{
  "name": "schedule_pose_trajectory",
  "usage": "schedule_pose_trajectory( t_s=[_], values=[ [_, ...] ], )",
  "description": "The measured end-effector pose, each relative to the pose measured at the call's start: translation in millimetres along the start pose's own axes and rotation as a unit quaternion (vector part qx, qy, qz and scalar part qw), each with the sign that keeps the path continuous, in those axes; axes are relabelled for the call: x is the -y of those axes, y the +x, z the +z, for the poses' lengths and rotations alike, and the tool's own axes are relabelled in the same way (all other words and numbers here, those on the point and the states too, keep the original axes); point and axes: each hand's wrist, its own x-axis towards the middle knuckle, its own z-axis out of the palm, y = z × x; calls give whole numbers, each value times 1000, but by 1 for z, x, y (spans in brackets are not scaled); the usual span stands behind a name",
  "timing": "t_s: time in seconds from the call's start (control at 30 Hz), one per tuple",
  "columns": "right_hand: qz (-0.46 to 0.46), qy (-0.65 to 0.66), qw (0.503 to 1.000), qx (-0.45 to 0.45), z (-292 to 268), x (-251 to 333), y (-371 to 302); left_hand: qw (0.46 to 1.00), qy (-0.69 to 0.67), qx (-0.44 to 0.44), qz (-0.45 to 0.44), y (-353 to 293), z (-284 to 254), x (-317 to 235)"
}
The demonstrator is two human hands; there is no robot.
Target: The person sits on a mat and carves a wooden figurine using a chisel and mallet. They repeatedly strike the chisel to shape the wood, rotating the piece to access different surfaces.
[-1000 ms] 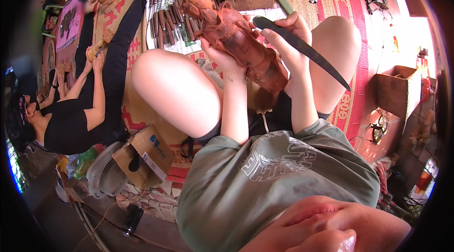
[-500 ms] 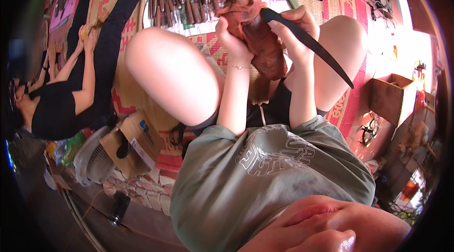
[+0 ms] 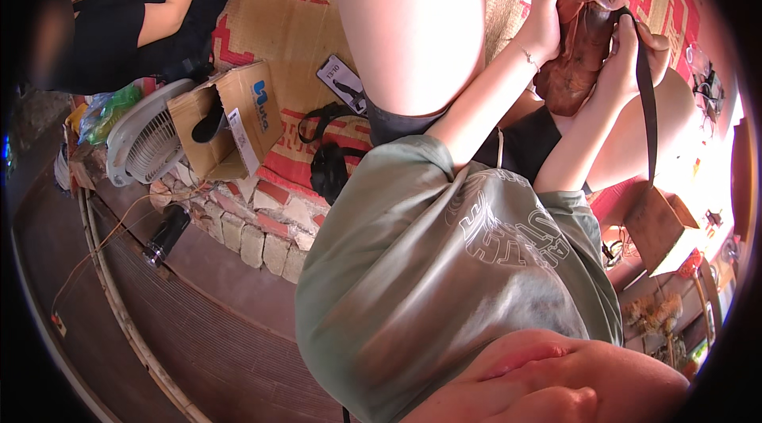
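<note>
A reddish-brown carved wooden figure [image 3: 573,54] stands tilted between my knees, its upper end cut off by the top edge of the view. My left hand [image 3: 546,20] is closed around the figure's left side. On the other side, my right hand [image 3: 627,66] pinches a long black strip [image 3: 648,109] between thumb and fingers, against the figure. The strip's upper end meets the wood, while its free length hangs down past my wrist. Whether the strip is sandpaper or something else, I cannot tell.
A patterned straw mat [image 3: 270,14] lies under me, with a phone [image 3: 341,82] and black straps [image 3: 327,165] on it. To the left are a cardboard box [image 3: 266,109], a fan [image 3: 147,145] and a person in black [image 3: 103,46]. A wooden box [image 3: 671,224] stands at right.
The view has swung left, so my hands and the figure appear farther right and higher. The black strip now hangs more steeply. Both hands keep their hold.
</note>
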Motion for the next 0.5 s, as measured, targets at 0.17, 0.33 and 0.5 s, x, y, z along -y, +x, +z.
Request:
schedule_pose_trajectory(
  t_s=[0.17, 0.33, 0.5],
  values=[
    [1, -48, 998, -37, 3, 6, -2, 993, -101, 16, -49, -3, 7, -3],
    [4, -48, 997, -61, -4, 8, -4, 994, -82, -16, -64, -4, 6, 4],
    [-5, -32, 999, 13, -2, 11, -4, 987, -143, 63, -44, -6, 7, -6]
  ],
)
